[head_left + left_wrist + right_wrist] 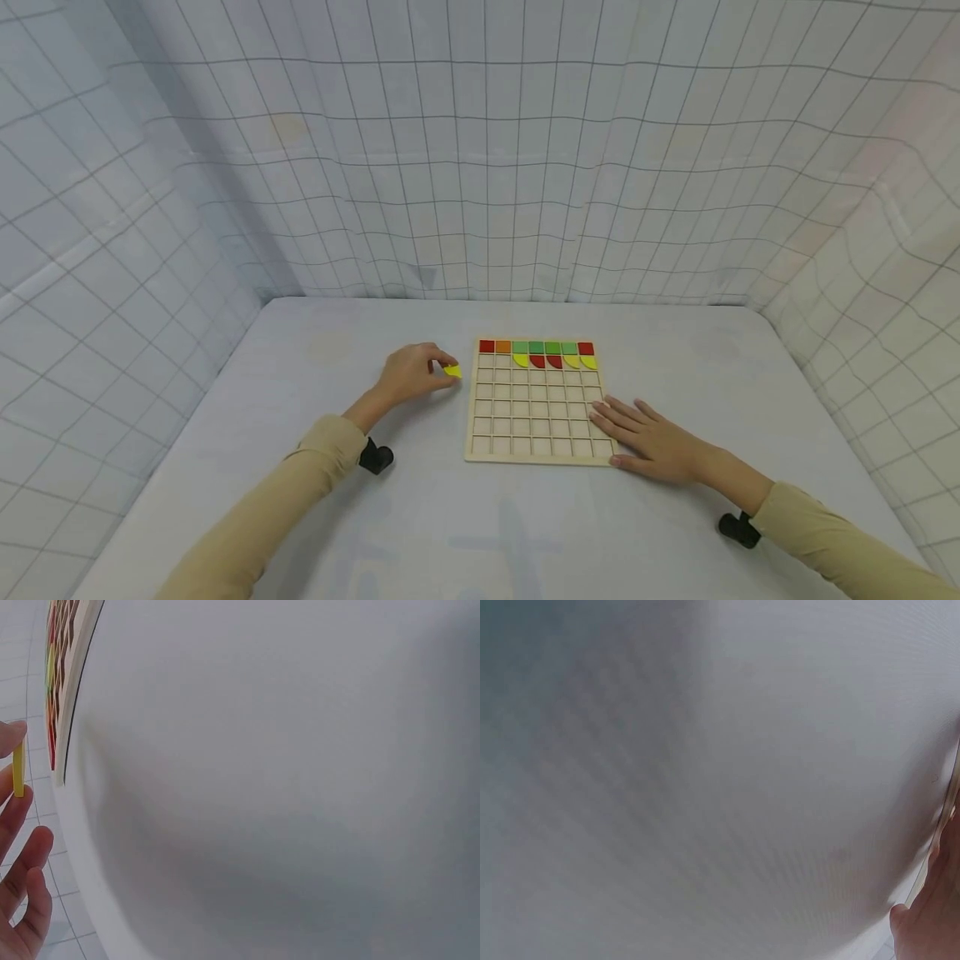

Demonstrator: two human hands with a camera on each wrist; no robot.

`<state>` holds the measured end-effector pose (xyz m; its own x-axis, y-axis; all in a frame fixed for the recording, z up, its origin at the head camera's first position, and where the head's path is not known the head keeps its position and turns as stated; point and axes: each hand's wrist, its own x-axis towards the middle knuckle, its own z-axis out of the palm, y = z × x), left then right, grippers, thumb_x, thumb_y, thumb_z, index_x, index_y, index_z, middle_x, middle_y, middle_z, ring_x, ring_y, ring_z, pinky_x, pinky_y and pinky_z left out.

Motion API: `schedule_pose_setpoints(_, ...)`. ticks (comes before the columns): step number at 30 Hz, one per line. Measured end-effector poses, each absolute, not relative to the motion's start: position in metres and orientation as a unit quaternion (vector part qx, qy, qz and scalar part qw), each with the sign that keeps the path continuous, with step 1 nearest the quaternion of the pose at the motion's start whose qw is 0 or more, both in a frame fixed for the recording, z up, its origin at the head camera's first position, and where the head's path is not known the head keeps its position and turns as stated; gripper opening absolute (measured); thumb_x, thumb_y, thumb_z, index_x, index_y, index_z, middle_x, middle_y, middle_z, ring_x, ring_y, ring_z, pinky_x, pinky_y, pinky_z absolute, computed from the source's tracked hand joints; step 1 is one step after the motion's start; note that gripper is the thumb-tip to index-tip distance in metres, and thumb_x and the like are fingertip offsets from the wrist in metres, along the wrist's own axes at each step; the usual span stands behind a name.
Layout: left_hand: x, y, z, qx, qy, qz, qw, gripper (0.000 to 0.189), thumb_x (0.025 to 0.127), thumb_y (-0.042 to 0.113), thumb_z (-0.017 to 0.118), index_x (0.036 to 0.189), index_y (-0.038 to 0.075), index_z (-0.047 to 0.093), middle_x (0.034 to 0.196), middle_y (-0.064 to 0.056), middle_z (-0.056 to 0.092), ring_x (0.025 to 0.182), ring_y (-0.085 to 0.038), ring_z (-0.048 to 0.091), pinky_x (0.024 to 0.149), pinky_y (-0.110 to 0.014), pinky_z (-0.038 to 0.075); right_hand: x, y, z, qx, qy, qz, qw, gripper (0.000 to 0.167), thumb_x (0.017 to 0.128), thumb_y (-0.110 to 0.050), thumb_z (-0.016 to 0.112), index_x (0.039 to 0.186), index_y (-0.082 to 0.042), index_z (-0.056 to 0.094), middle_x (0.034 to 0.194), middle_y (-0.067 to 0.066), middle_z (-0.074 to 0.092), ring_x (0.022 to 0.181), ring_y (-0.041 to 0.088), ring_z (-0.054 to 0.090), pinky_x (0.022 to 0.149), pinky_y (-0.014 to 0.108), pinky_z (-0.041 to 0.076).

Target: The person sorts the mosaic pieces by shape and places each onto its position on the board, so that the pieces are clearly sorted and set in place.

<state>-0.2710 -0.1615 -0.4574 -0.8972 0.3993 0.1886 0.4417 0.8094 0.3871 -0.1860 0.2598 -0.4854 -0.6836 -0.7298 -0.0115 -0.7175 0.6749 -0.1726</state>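
Observation:
My left hand (416, 372) pinches a yellow quarter-round tile (452, 371) between thumb and fingers, just left of a wooden grid board (542, 459). In the left wrist view the yellow tile (19, 771) shows edge-on between the fingertips. Flat on the board's right edge rests my right hand (660, 446), its fingers straight. Red, orange and green square tiles fill the board's far row. Below them, yellow quarter-round tiles (521, 361) and dark red ones (554, 362) sit in the second row, whose two leftmost cells are bare, as are the lower rows.
The board lies on a white-covered table (375, 533). Behind and at both sides hang white curtains (510, 167) with a dark grid pattern. A black wrist device (376, 457) is at the left wrist, and another (739, 529) at the right.

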Motion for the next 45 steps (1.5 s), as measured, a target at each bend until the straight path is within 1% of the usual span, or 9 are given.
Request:
schedule_pose_setpoints(6, -0.277, -0.148, -0.456, -0.23, -0.95, -0.205, 0.045, 0.032, 0.077, 0.038, 0.079, 0.102, 0.019, 0.077, 0.089, 0.004, 0.07, 0.065, -0.006, 0.05, 0.052, -0.018, 0.037, -0.187, 0.259, -0.486, -0.395, 0.914, -0.078, 0.05, 0.068, 0.098, -0.05, 0.044, 0.154, -0.019, 0.021, 0.161, 0.003, 0.021, 0.148, 0.03, 0.019, 0.111, 0.062, 0.018)
schedule_pose_setpoints(10, -0.282, -0.139, -0.454, -0.239, -0.947, -0.208, 0.044, 0.033, 0.077, 0.037, 0.078, 0.103, 0.017, 0.077, 0.089, 0.002, 0.07, 0.065, -0.008, 0.051, 0.052, -0.019, 0.037, -0.187, 0.26, -0.486, -0.394, 0.914, -0.079, 0.052, 0.069, 0.098, -0.05, 0.044, 0.155, -0.018, 0.021, 0.161, 0.003, 0.021, 0.148, 0.03, 0.019, 0.112, 0.062, 0.018)
schedule_pose_setpoints(17, -0.291, -0.123, -0.454, -0.253, -0.945, -0.204, 0.043, 0.032, 0.078, 0.038, 0.077, 0.103, 0.016, 0.077, 0.09, 0.001, 0.069, 0.065, -0.008, 0.051, 0.052, -0.018, 0.037, -0.188, 0.261, -0.485, -0.392, 0.916, -0.071, 0.055, 0.069, 0.098, -0.051, 0.043, 0.155, -0.019, 0.02, 0.161, 0.002, 0.019, 0.148, 0.03, 0.018, 0.113, 0.061, 0.017)
schedule_pose_setpoints(22, -0.296, -0.114, -0.456, -0.261, -0.944, -0.198, 0.041, 0.031, 0.078, 0.035, 0.078, 0.102, 0.016, 0.077, 0.09, 0.0, 0.069, 0.065, -0.009, 0.053, 0.052, -0.019, 0.039, -0.188, 0.26, -0.484, -0.389, 0.916, -0.069, 0.067, 0.069, 0.098, -0.052, 0.042, 0.155, -0.02, 0.019, 0.162, 0.001, 0.018, 0.149, 0.029, 0.016, 0.114, 0.06, 0.016)
schedule_pose_setpoints(26, -0.299, -0.109, -0.461, -0.261, -0.947, -0.184, 0.035, 0.032, 0.078, 0.038, 0.078, 0.103, 0.018, 0.077, 0.091, 0.001, 0.069, 0.067, -0.009, 0.055, 0.054, -0.019, 0.04, -0.187, 0.259, -0.484, -0.388, 0.916, -0.066, 0.073, 0.069, 0.098, -0.052, 0.041, 0.155, -0.02, 0.019, 0.162, 0.001, 0.018, 0.149, 0.029, 0.015, 0.114, 0.06, 0.016)
schedule_pose_setpoints(30, -0.304, -0.104, -0.463, -0.258, -0.949, -0.179, 0.028, 0.034, 0.078, 0.04, 0.077, 0.104, 0.018, 0.076, 0.092, 0.002, 0.069, 0.069, -0.01, 0.055, 0.055, -0.021, 0.042, -0.186, 0.26, -0.484, -0.386, 0.917, -0.069, 0.07, 0.068, 0.099, -0.051, 0.041, 0.155, -0.02, 0.02, 0.162, 0.001, 0.018, 0.149, 0.029, 0.015, 0.114, 0.06, 0.015)
schedule_pose_setpoints(38, -0.312, -0.093, -0.465, -0.268, -0.95, -0.162, 0.014, 0.033, 0.081, 0.039, 0.075, 0.106, 0.018, 0.075, 0.099, 0.002, 0.069, 0.083, -0.013, 0.064, 0.067, -0.028, 0.05, -0.187, 0.261, -0.485, -0.384, 0.918, -0.072, 0.067, 0.068, 0.099, -0.051, 0.042, 0.155, -0.02, 0.019, 0.162, 0.001, 0.018, 0.149, 0.029, 0.015, 0.114, 0.06, 0.015)
schedule_pose_setpoints(45, -0.313, -0.085, -0.462, -0.267, -0.949, -0.167, -0.003, 0.03, 0.084, 0.034, 0.073, 0.109, 0.017, 0.074, 0.102, 0.0, 0.069, 0.09, -0.018, 0.065, 0.075, -0.034, 0.053, -0.187, 0.262, -0.485, -0.384, 0.918, -0.074, 0.068, 0.068, 0.099, -0.05, 0.043, 0.155, -0.02, 0.019, 0.162, 0.001, 0.017, 0.149, 0.029, 0.015, 0.114, 0.06, 0.015)
